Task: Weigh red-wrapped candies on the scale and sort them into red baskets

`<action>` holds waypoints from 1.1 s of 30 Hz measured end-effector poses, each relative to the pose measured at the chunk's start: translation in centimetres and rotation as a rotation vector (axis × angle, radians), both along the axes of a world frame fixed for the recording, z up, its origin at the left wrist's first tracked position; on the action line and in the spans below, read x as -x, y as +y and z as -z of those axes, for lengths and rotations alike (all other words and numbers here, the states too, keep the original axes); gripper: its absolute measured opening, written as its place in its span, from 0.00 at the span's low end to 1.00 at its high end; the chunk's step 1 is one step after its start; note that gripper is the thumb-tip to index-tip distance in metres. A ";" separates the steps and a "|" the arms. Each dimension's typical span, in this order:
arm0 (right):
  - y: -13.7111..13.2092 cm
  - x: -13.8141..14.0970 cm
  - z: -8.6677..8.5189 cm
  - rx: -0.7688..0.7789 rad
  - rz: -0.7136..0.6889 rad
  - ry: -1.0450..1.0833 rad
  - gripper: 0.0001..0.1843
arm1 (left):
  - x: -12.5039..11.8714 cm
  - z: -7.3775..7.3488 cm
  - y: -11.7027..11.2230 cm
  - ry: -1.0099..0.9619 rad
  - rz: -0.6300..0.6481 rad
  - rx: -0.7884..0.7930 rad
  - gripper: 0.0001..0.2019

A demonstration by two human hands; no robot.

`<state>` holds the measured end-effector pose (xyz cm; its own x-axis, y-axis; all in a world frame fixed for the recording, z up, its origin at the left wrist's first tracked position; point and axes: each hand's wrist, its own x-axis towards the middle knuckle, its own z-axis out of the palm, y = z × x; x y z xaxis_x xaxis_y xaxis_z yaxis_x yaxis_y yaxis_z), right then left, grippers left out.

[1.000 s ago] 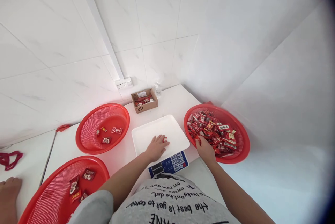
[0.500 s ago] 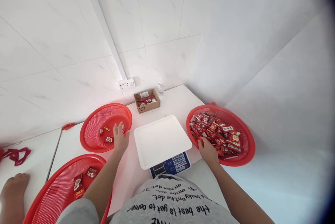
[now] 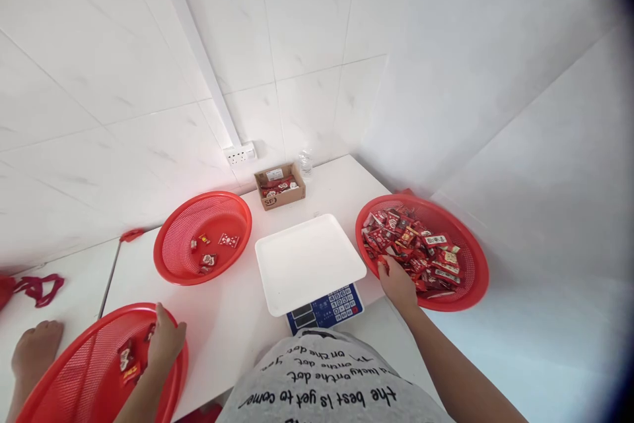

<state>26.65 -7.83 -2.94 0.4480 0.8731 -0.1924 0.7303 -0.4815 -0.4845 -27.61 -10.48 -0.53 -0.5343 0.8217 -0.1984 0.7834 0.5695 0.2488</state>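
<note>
I see the right hand (image 3: 396, 281) pinching a red packet (image 3: 382, 264) at the 8 o'clock rim of the full basket (image 3: 475, 251). The left hand (image 3: 166, 340) curls over the near basket (image 3: 79, 370) at 7 o'clock, grip indeterminate.

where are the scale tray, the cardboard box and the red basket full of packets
scale tray (image 3: 310, 261): head view, middle of the white pan
cardboard box (image 3: 284, 198): head view, its front wall
red basket full of packets (image 3: 474, 266): head view, bare mesh on its right wall
</note>
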 end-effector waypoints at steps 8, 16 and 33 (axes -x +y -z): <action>0.0 0.3 -0.5 0.027 0.021 -0.004 0.22 | 3.7 -2.6 3.0 0.048 0.024 0.095 0.37; 0.2 0.3 -0.7 0.029 0.032 -0.006 0.22 | 0.9 -2.9 4.3 0.004 0.001 -0.153 0.40; -7.4 -0.9 -1.1 -0.400 -0.534 0.298 0.15 | -17.8 2.0 -10.2 -0.149 0.429 -0.357 0.31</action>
<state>27.56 -15.20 -1.80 -0.0798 0.9869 0.1399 0.6261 0.1588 -0.7634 -9.79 -20.72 -2.50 -0.1256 0.9886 0.0832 0.8678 0.0689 0.4921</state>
